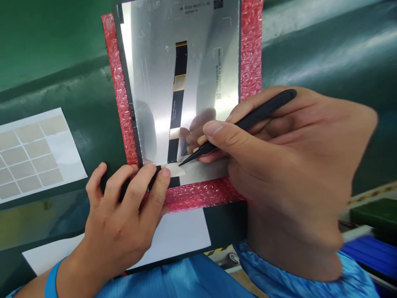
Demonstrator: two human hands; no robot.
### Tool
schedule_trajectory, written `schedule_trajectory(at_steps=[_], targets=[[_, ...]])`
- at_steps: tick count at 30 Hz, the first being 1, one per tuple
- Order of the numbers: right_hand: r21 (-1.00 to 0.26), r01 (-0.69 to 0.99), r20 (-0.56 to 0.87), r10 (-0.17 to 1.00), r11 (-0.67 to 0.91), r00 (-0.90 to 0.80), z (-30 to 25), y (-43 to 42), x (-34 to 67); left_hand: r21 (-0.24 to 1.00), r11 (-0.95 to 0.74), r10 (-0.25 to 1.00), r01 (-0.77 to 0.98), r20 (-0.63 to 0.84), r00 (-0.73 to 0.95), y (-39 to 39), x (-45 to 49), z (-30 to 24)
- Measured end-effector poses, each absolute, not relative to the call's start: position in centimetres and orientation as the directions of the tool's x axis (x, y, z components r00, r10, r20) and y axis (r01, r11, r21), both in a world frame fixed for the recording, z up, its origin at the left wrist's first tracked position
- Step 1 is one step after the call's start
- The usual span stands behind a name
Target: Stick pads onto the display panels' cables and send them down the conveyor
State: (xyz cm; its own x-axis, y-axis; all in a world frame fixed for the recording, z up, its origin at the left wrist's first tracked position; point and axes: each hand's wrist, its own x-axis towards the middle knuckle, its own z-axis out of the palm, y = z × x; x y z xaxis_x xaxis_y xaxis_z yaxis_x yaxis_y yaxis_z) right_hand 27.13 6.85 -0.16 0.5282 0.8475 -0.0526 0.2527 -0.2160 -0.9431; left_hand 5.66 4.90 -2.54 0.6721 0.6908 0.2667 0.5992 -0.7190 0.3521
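Note:
A metal-backed display panel (155, 78) lies on pink bubble wrap (201, 193). Down its middle runs a black flex cable (177, 109) with gold-edged light patches. My right hand (297, 165) grips black tweezers (263, 109), whose tip points at a pale strip of tape (174, 169) just below the cable's lower end. Whether the tip touches the tape cannot be made out. My left hand (124, 215) rests with fingers spread on the panel's lower left corner, its index fingertip at the tape's left end. Black patches (173, 182) show beside the tape.
On the green mat (49, 74) at left lies a white sheet with rows of beige stickers (27, 159). White paper (182, 231) sits under the near edge of the wrap. A blue bin (369, 256) and a green object (375, 217) stand at lower right.

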Motion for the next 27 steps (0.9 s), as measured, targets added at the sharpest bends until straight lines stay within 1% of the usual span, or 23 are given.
schedule_trajectory(at_steps=[4,7,9,11,12,14,16,18,20,23,25,27], targets=[[-0.945,0.25,-0.048,0.846,-0.21,0.531,-0.2,7.0,27.0,0.346,-0.727,0.682,0.593,0.258,0.685,5.0,5.6,-2.5],[-0.947,0.246,-0.047,0.845,-0.207,0.533,-0.1,6.9,26.8,0.313,-0.724,0.687,0.615,0.244,0.684,5.0,5.8,-2.5],[-0.929,0.302,-0.021,0.845,-0.213,0.534,0.0,6.8,26.7,0.294,-0.717,0.695,0.632,0.239,0.678,5.0,5.9,-2.5],[-0.907,0.366,0.037,0.825,-0.21,0.564,0.1,6.7,26.9,0.287,-0.716,0.697,0.637,0.241,0.675,4.9,5.9,-2.6],[-0.908,0.368,0.058,0.808,-0.201,0.586,0.0,6.8,27.0,0.283,-0.716,0.697,0.638,0.242,0.675,4.9,5.8,-2.6],[-0.942,0.295,0.067,0.772,-0.16,0.632,-0.4,7.0,27.4,0.272,-0.718,0.695,0.641,0.234,0.68,4.9,5.6,-2.6],[-0.976,0.175,0.013,0.766,-0.131,0.643,-1.0,7.3,27.7,0.257,-0.714,0.699,0.651,0.204,0.685,5.0,5.5,-2.3],[-0.987,0.094,-0.039,0.774,-0.126,0.632,-1.7,7.7,27.9,0.225,-0.705,0.707,0.672,0.159,0.689,5.0,5.9,-1.9],[-0.99,0.051,-0.071,0.786,-0.129,0.614,-2.1,8.1,27.8,0.161,-0.698,0.715,0.698,0.11,0.69,5.0,6.7,-1.4],[-0.994,0.008,-0.081,0.79,-0.109,0.607,-2.4,8.3,27.7,0.05,-0.684,0.729,0.727,0.052,0.683,4.8,8.0,-0.8],[-0.994,-0.019,-0.094,0.778,-0.105,0.622,-2.5,8.4,27.7,0.019,-0.678,0.735,0.735,0.042,0.677,4.5,8.1,-0.6],[-0.993,-0.032,-0.111,0.766,-0.118,0.633,-2.6,8.6,27.7,0.018,-0.658,0.752,0.752,0.035,0.658,4.2,7.6,-0.4]])
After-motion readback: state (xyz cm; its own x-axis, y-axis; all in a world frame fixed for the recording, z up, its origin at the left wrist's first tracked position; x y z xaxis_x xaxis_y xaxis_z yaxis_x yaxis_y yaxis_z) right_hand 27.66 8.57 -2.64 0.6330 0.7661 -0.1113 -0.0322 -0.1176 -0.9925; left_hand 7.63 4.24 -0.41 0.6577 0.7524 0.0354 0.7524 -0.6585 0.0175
